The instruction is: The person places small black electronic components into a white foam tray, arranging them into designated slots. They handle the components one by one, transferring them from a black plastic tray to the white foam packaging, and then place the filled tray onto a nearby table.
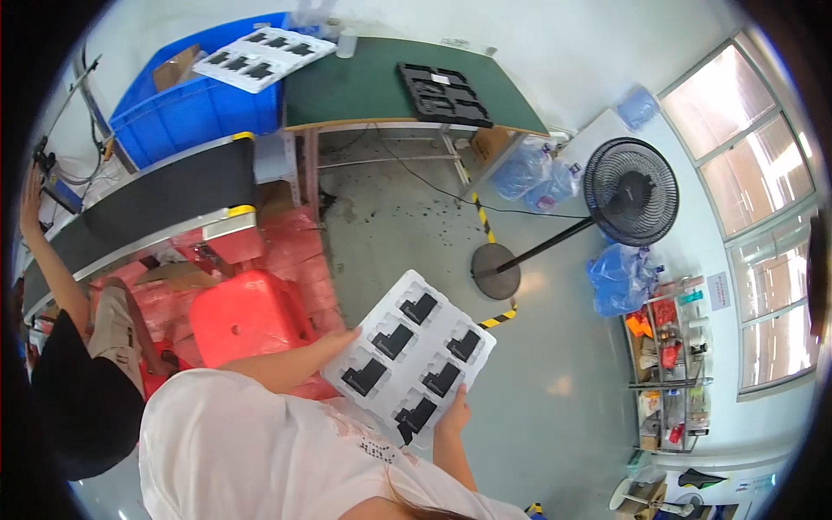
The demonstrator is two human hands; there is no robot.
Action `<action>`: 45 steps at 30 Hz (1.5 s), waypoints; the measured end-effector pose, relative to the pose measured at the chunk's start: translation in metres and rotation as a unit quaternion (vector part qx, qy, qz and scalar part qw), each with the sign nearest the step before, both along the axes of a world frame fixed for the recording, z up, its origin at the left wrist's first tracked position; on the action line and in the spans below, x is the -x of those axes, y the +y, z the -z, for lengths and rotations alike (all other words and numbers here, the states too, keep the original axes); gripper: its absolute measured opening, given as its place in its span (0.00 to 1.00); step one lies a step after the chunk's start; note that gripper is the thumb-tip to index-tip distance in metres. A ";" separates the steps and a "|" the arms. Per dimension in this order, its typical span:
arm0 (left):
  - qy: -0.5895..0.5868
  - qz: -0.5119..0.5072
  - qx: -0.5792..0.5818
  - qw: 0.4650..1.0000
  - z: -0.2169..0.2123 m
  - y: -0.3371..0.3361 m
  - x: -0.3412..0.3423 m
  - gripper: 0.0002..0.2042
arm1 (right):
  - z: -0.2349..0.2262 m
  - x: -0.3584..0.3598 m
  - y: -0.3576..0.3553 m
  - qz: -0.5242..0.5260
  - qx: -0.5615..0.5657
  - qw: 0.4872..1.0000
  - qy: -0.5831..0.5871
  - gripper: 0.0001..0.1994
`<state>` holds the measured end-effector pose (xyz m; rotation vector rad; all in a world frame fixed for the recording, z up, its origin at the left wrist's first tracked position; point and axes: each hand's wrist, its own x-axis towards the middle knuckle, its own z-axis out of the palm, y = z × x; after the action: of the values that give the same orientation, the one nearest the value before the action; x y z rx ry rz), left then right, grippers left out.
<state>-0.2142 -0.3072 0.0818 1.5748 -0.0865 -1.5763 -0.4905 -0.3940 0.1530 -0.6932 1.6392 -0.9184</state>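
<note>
Grey floor [416,234], green table [364,87], standing fan [630,192], bright windows [754,173], red stool [247,316].

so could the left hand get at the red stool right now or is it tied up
Probably not as things stand. The left hand grips one edge of the white tray and the right hand the opposite edge, so it is occupied. The red stool sits close beside it with nothing between; letting go would leave the way free.

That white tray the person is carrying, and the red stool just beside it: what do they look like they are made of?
White tray: apparently thin moulded plastic, matte, with pressed pockets holding black parts. Red stool: seemingly glossy moulded plastic, with light sheen and a hole in the seat.
</note>
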 end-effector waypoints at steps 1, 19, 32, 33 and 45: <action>-0.030 0.014 -0.002 0.999 0.001 -0.024 0.017 0.28 | -0.008 0.017 -0.008 0.026 0.013 0.999 0.025 0.24; -0.574 0.084 0.099 0.809 -0.206 -0.289 -0.110 0.29 | -0.077 -0.040 -0.189 -0.310 -0.046 0.884 -0.348 0.19; -0.722 0.134 0.091 0.672 -0.225 -0.580 -0.438 0.26 | -0.105 -0.380 -0.450 -0.349 -0.051 0.893 -0.281 0.15; -0.710 0.146 0.073 0.685 -0.217 -0.595 -0.450 0.25 | -0.106 -0.395 -0.462 -0.352 -0.058 0.898 -0.259 0.16; -0.337 -0.177 0.264 0.886 -0.192 -0.583 -0.414 0.22 | -0.107 -0.442 -0.527 -0.514 -0.112 0.795 0.301 0.39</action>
<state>0.1994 -0.8902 0.2739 1.5080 -0.5315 -0.5927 -0.0482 -0.9209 0.2600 -1.5854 1.4908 0.3339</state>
